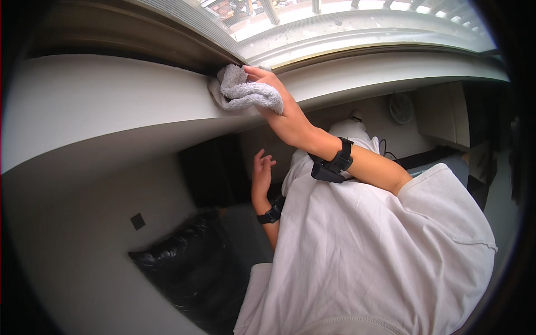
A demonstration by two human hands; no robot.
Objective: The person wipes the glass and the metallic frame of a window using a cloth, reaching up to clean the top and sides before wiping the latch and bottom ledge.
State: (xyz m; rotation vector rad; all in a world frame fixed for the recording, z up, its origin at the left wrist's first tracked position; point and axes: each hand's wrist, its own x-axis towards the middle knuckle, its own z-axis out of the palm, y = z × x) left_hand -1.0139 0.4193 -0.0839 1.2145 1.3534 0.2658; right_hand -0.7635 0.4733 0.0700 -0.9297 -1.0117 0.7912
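My right hand [280, 104] reaches up to the window sill [138, 96] with a grey terry cloth [251, 95] bunched in its grip. The cloth lies against the sill beside the corner of the window frame [201, 54], and the fingertips reach the frame's lower edge. Part of the fingers is hidden by the cloth. Lower down, my left hand [262, 169] hangs in the air below the sill, fingers loosely bent and apart, holding nothing. Each forearm wears a black strap, and a black device [328, 171] sits on the right one.
A window screen [356, 25] with bars outside rises beyond the sill. Below the sill are a black glossy cushion or bag [188, 268], a dark wall plate [137, 221] and a dark panel [213, 171]. A round, pale fan-like object [401, 108] and a cabinet [441, 111] stand at right.
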